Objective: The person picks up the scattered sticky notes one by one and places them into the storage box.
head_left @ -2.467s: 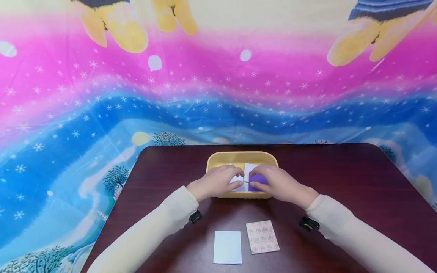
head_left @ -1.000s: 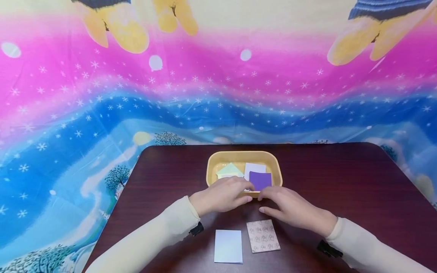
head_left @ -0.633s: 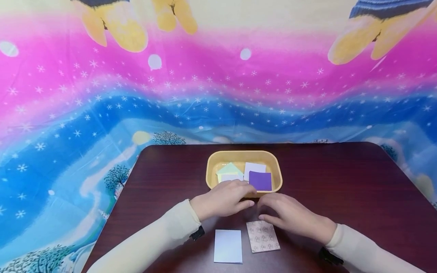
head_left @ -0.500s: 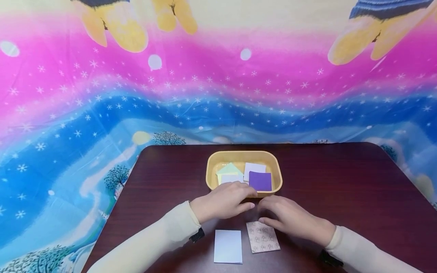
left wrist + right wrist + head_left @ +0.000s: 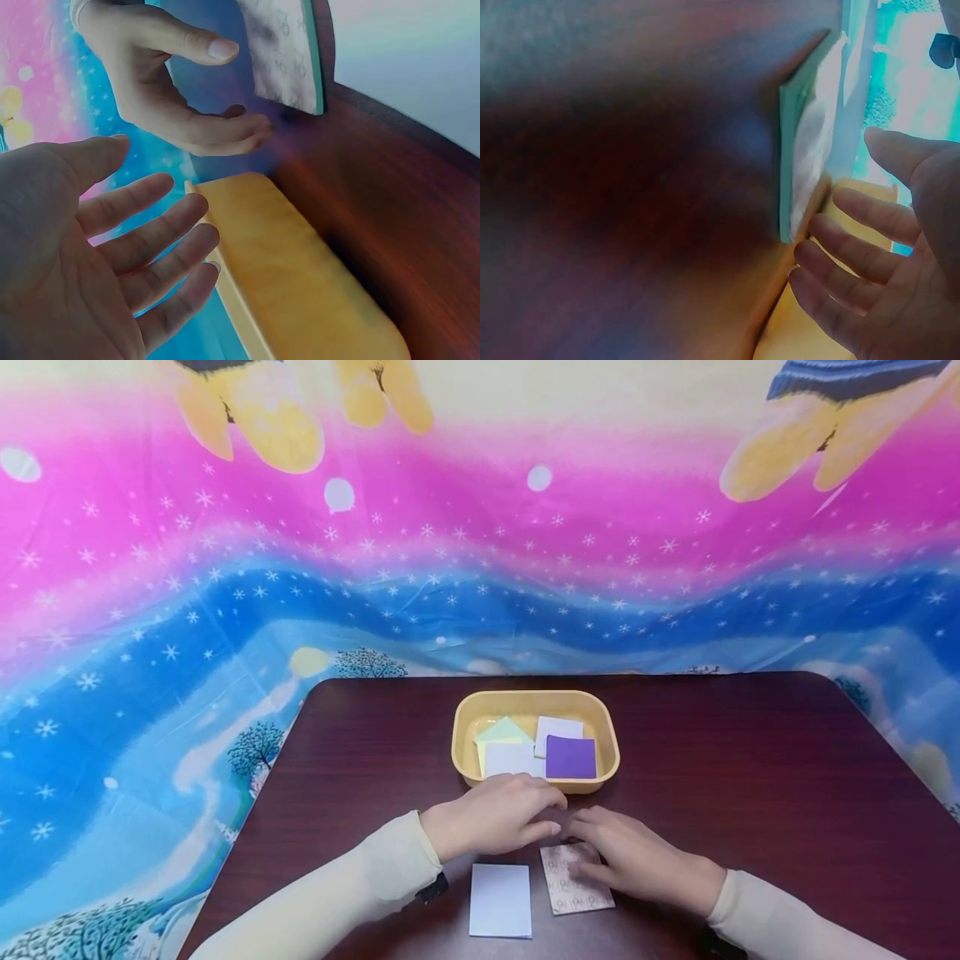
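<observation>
In the head view my left hand [image 5: 498, 817] hovers at the front rim of the yellow tray [image 5: 536, 694], fingers relaxed and holding nothing. My right hand [image 5: 637, 856] reaches over a pad of notes with a pinkish patterned backing [image 5: 573, 897], its thumb overlapping the pad's upper part. The right wrist view shows this patterned pad [image 5: 814, 142] with a green edge, just off loosely bent fingertips. To its left lies a pale white note pad [image 5: 500, 902], below my left hand.
Inside the tray are a purple note pad [image 5: 571, 757], a white pad [image 5: 558, 732] behind it, a pale sheet [image 5: 513, 760] and a light green note [image 5: 506, 727]. The dark wooden table [image 5: 712, 752] ends at a printed cloth backdrop [image 5: 480, 527].
Both hands have come out of the tray and back toward the near side. The right hand has lowered over the patterned pad; both note pads on the table stay put.
</observation>
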Action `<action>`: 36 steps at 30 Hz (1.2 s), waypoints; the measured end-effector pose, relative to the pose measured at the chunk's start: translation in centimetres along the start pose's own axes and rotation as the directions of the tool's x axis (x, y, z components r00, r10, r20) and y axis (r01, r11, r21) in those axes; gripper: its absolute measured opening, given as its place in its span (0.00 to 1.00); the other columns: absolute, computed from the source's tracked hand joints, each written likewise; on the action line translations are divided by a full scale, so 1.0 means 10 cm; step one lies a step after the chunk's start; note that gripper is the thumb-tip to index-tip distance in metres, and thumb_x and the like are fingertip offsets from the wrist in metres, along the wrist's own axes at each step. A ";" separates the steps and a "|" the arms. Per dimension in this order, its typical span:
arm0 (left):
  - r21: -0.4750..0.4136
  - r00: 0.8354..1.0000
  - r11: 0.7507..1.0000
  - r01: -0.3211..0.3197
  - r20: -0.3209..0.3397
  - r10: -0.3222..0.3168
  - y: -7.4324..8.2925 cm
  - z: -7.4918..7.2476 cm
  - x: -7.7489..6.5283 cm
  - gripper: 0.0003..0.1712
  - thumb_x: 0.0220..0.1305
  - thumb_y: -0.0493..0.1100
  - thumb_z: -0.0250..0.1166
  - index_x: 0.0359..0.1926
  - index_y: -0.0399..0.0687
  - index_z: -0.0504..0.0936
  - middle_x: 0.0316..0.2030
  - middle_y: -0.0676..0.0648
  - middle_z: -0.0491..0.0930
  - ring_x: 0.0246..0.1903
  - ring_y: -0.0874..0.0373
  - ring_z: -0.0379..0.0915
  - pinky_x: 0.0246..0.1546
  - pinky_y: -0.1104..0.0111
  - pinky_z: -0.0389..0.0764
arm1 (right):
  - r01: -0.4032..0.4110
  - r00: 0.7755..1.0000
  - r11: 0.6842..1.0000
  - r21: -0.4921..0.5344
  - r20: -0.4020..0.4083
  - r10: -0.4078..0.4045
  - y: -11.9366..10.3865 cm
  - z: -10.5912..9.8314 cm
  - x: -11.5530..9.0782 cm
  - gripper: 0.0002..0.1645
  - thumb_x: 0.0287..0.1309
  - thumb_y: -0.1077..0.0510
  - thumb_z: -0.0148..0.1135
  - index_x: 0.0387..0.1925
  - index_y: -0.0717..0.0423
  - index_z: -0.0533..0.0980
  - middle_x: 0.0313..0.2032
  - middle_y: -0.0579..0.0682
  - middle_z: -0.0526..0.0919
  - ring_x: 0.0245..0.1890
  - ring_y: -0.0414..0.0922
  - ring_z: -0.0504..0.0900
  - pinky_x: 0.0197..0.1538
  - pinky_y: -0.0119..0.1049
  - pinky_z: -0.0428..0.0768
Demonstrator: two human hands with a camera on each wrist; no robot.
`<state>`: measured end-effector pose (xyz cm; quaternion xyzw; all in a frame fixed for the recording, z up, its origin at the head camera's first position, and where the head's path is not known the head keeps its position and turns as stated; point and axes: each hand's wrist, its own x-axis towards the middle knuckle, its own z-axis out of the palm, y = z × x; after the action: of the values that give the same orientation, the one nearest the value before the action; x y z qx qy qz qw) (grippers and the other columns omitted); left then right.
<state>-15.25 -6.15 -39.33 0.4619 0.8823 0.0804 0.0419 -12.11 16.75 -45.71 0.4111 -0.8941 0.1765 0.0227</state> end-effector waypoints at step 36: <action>-0.018 0.999 1.000 -0.020 0.049 0.021 0.00 0.24 -0.01 0.14 0.71 0.52 0.63 0.53 0.55 0.84 0.43 0.56 0.86 0.39 0.68 0.81 0.41 0.75 0.79 | -0.140 0.986 0.990 0.007 0.093 0.139 -0.03 0.05 -0.09 0.39 0.34 0.43 0.84 0.51 0.52 0.82 0.36 0.37 0.70 0.35 0.32 0.68 0.40 0.33 0.75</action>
<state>-14.84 -5.96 -41.72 0.4723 0.8755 0.0768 0.0668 -11.27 17.07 -46.27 0.3553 -0.9195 0.1646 -0.0340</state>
